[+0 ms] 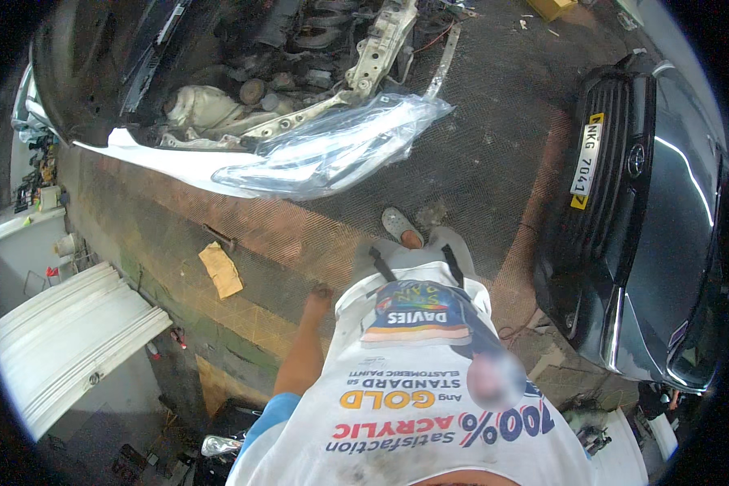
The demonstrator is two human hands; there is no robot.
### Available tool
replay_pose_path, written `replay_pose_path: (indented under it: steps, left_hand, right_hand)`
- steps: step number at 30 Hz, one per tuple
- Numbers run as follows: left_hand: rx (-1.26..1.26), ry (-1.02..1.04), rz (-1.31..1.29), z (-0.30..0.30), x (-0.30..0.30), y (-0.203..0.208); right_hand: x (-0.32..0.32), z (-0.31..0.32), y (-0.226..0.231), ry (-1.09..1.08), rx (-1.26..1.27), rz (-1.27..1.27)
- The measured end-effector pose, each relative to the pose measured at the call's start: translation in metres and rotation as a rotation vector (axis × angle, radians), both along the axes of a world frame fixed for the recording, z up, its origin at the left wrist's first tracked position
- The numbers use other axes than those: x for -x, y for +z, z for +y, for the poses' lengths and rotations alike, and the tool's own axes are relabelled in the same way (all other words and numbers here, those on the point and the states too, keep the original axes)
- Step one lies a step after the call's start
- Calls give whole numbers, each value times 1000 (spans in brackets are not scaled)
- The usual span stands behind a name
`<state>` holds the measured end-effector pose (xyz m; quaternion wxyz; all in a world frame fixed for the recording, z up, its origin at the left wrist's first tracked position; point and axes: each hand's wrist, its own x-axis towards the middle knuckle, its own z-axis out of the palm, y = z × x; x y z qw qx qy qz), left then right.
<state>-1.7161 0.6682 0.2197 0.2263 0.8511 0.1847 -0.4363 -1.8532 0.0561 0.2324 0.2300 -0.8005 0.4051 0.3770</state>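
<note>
My left hand (320,298) hangs low beside my body, against the floor mat. Its fingers are small and dark here, so whether they are open or closed is hard to make out, and I see nothing held. My right hand is out of sight. In front of me, a headlight (324,158) wrapped in clear plastic sits at the front corner of a car with its engine bay exposed. Next to it runs a white fender (158,172). Neither part is touched by a hand.
A dark car (664,211) with a black grille stands close on my right. A brown cardboard piece (220,270) and a thin dark tool (219,235) lie on the floor to the left. Beyond them is a white ribbed panel (81,340). My foot (401,227) is on the mat.
</note>
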Motion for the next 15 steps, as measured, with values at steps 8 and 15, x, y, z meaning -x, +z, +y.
replay_pose_path:
  steps: [8, 15]
  left_hand:
    - [74, -34, -252, -75, -154, 36]
    - [155, -344, -925, -134, -301, 109]
  right_hand:
    - [78, 33, 8, -37, 30, -210]
    - [-61, 71, 92, -262, -138, -480]
